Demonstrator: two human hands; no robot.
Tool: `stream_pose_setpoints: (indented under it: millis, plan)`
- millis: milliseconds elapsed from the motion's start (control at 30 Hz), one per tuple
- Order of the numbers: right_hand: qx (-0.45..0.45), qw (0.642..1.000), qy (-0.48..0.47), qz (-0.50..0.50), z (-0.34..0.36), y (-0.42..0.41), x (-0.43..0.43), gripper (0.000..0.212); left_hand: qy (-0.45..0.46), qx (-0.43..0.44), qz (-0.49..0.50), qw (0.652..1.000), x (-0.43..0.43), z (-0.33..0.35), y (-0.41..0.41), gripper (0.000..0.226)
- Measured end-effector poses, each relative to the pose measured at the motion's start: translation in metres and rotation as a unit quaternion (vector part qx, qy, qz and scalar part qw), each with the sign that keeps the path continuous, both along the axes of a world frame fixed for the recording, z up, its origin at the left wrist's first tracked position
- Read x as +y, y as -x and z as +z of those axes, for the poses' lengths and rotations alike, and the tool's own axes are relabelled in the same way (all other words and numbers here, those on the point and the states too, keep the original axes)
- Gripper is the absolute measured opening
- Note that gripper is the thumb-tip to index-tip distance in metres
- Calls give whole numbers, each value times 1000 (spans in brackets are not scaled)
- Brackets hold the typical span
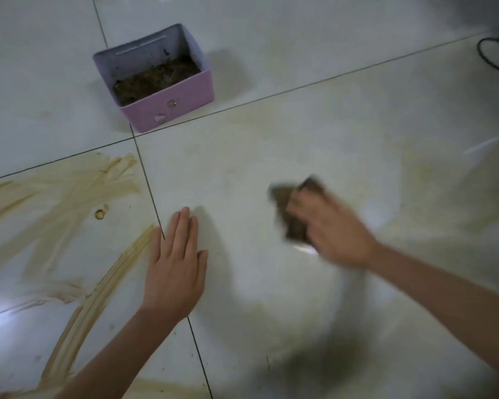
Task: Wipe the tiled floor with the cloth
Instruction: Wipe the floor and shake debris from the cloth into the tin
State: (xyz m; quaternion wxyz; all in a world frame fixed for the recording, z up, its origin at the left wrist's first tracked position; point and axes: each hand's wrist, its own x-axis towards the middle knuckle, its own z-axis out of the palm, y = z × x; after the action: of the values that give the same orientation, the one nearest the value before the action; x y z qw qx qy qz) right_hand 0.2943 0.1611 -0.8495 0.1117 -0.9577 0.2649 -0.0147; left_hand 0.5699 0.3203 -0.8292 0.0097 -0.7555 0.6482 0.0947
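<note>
A dirty brown cloth (293,210) lies on the pale tiled floor (343,116), right of centre. My right hand (333,230) grips it from the near side and is blurred by motion. My left hand (177,263) rests flat on the floor with straight fingers, just right of a dark grout line (153,194). Brown muddy smears (64,197) streak the tile to the left of that hand. Fainter yellowish marks show on the tile around the cloth.
A pink square box (167,106) holding brown debris stands on the floor at the upper left, beside a tile joint. A black cable loop (490,57) lies at the far right edge.
</note>
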Motion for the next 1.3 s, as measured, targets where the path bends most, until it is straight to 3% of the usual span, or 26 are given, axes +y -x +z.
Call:
stream_pose_setpoints:
  millis: [67, 167, 233, 300, 367, 433, 500, 567, 633, 733, 800, 833, 867, 900, 967, 1033, 1067, 1200, 1300]
  plan:
    - [25, 978, 9, -207, 5, 7, -52, 49, -12, -6, -24, 1000, -10, 1, 4, 63]
    - [-12, 919, -4, -393, 3, -15, -63, 51, -19, -7, -44, 999, -19, 2, 5, 62]
    - [-19, 895, 21, -445, 0, -54, -9, 54, -19, -6, -52, 998, -21, 3, 3, 61]
    - [-53, 934, 3, -354, -9, -69, 72, 53, -12, 3, -54, 998, -21, 5, 1, 59]
    - [-20, 993, -23, -117, -1, -61, 141, 51, 2, 17, -57, 998, -23, 7, -2, 56]
    - [35, 991, -58, 115, 6, -39, 137, 47, 21, 28, -62, 997, -24, 7, -5, 53]
    - [36, 980, -40, 193, 10, -22, 78, 43, 48, 37, -59, 996, -27, 5, -8, 51]
    - [20, 996, 11, 85, 9, -11, 2, 37, 68, 37, -60, 995, -31, 3, -9, 48]
    - [3, 993, 47, -109, 6, 5, -64, 40, 80, 26, -66, 994, -38, 3, -9, 43]
    - [-15, 917, 27, -398, 1, -18, -97, 46, 99, 8, -53, 994, -55, 6, -8, 30]
    - [-25, 853, 34, -520, -3, -70, -76, 49, 106, 11, -24, 994, -66, 7, -5, 31]
    - [-52, 853, 45, -517, -5, -97, -57, 50, 109, 18, -6, 994, -72, 7, -4, 34]
    - [-101, 876, 50, -470, -7, -120, -36, 48, 113, 26, 11, 993, -77, 8, -3, 37]
    - [-128, 912, 45, -388, -8, -139, -13, 46, 120, 37, 26, 992, -83, 8, -2, 40]
    - [-97, 983, 12, -154, -4, -151, 22, 42, 136, 57, 46, 988, -96, 8, -1, 42]
    - [-62, 998, -7, 7, -3, -126, 9, 40, 146, 65, 42, 986, -106, 6, 0, 43]
    - [-63, 998, 8, 20, -3, -105, -10, 39, 147, 66, 32, 987, -110, 5, 0, 45]
    - [-48, 979, 66, -188, -1, 26, -100, 37, 112, 64, -45, 991, -125, 0, 14, 52]
    - [-12, 913, 57, -403, 4, 104, -140, 43, 88, 50, -102, 990, -142, -4, 35, 59]
